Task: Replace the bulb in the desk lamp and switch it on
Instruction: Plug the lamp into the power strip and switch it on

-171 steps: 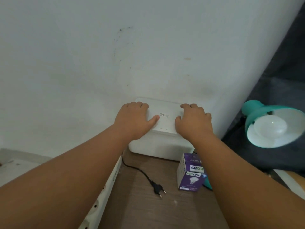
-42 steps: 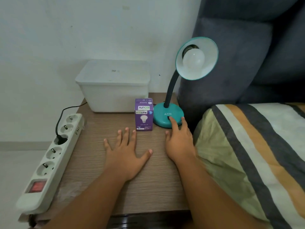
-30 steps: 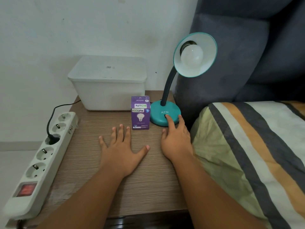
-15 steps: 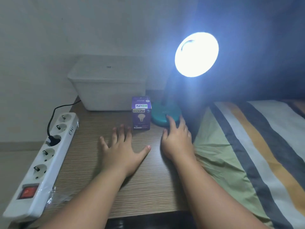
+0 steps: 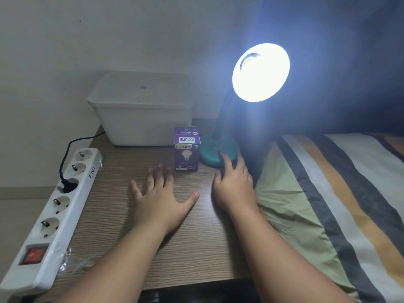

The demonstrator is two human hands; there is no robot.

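Note:
The teal desk lamp stands at the back right of the wooden table (image 5: pixel 196 248), its base (image 5: pixel 212 149) beside a purple bulb box (image 5: pixel 185 149). Its shade (image 5: pixel 261 72) glows bright white, so the bulb itself is lost in glare. My right hand (image 5: pixel 234 184) rests on the table with the index fingertip on the switch on the lamp base. My left hand (image 5: pixel 161 195) lies flat on the wood, fingers spread, just in front of the bulb box, holding nothing.
A white lidded plastic box (image 5: pixel 142 110) sits against the wall. A white power strip (image 5: pixel 54 213) with a lit red switch lies along the table's left edge, the lamp's black plug (image 5: pixel 67 184) in it. A striped pillow (image 5: pixel 338 204) borders the right.
The lamp went from dark to lit about half a second ago while my right index finger pressed the base switch. Since then both hands stay in place.

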